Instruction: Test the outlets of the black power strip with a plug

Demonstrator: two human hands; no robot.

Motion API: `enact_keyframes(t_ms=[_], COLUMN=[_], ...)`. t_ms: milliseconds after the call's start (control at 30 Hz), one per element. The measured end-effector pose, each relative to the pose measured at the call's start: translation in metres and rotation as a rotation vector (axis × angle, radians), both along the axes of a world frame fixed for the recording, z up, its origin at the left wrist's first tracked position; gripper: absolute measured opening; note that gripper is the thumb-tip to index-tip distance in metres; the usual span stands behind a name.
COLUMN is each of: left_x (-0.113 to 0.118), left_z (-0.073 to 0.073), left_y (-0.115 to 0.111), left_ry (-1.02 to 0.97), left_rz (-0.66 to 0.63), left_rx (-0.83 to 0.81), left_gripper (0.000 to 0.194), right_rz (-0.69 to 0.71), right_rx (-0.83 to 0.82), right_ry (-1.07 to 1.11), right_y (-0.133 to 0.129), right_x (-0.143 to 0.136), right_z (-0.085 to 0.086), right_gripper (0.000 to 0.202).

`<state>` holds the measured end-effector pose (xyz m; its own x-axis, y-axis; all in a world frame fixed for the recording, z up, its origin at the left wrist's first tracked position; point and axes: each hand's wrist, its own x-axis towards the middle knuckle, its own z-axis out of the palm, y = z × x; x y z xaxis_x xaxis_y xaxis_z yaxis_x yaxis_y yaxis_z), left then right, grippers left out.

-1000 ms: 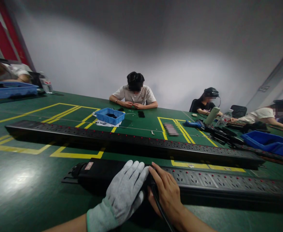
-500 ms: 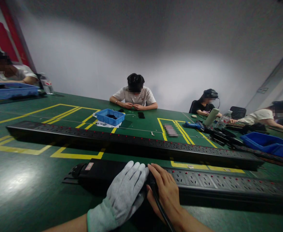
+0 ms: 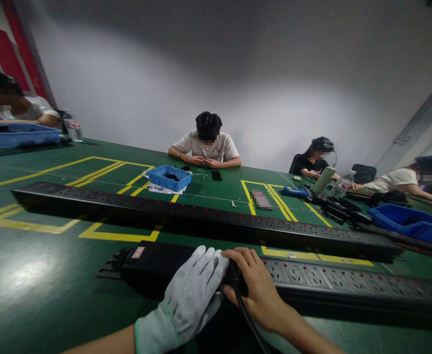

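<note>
My left hand point(image 3: 196, 290), in a white-grey glove, is wrapped over the near black power strip point(image 3: 326, 280), its fingers together on the black end section. Bare and bent at the fingers, my right hand point(image 3: 256, 285) closes around a black plug with a cable point(image 3: 246, 314) at the strip's top, right beside the gloved fingertips. The cable runs down toward the bottom edge. A second long power strip point(image 3: 201, 216) with red dots lies behind, parallel to the first. What lies beneath both palms is hidden.
A small blue tray point(image 3: 169, 178) stands on paper beyond the strips. A blue bin point(image 3: 411, 223), a bottle point(image 3: 343, 183) and a blue-handled tool point(image 3: 293, 191) are at the right. Stacked trays point(image 3: 20, 136) are far left. People sit around the green table point(image 3: 53, 265).
My right hand has turned slightly, its knuckles more raised and its fingers more bent around the plug. My left hand stays almost in place. The view has shifted slightly.
</note>
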<state>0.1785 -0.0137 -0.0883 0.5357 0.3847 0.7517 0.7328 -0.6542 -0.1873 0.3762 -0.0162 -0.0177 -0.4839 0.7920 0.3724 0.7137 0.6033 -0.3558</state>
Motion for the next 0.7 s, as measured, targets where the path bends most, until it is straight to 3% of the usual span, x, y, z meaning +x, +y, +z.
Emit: enact_keyframes(t_ms=[333,700], left_x=[0.003,0.004], left_z=[0.012,0.012], left_y=[-0.003,-0.002], left_ry=[-0.049,-0.038], left_rz=[-0.026,0.03], left_rx=[0.066,0.045], left_gripper=[0.052,0.058], right_rz=[0.331,0.46], right_rx=[-0.135,-0.382], right_ry=[-0.087,0.218], right_y=[0.04,0.062], right_x=[0.014,0.009], right_z=[0.031,0.011], right_gripper=[0.05,0.039])
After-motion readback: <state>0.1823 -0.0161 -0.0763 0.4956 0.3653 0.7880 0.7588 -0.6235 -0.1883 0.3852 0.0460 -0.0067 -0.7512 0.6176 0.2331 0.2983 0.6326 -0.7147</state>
